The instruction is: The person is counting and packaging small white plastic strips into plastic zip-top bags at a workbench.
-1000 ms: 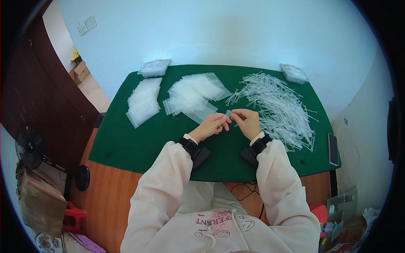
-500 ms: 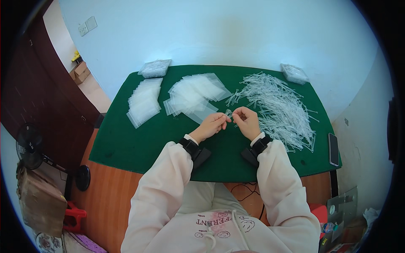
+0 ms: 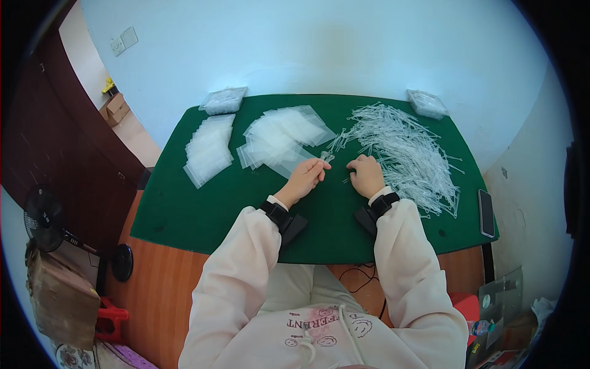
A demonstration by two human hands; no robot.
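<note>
My left hand (image 3: 305,178) pinches a small bunch of thin clear plastic sticks (image 3: 327,156), whose looped ends stick out past the fingertips. To its right, my right hand (image 3: 367,177) hovers over the green cloth with curled, closed fingers. A thin clear piece shows by those fingertips, but I cannot tell whether they hold it. Beyond and right of that hand spreads a large loose pile of the same clear looped sticks (image 3: 405,154). Just past my left hand lie fanned-out clear zip bags (image 3: 279,135), one reaching close to the fingers.
A second fan of clear bags (image 3: 210,147) lies at the left of the green table (image 3: 184,212). Filled clear packs stand at the back left (image 3: 223,100) and back right (image 3: 427,104). A phone (image 3: 486,213) rests at the right edge. A black fan (image 3: 44,215) stands left.
My hands have come apart: the right one has moved slightly right, away from the bunch. The left hand keeps the bunch and has shifted a little to the left.
</note>
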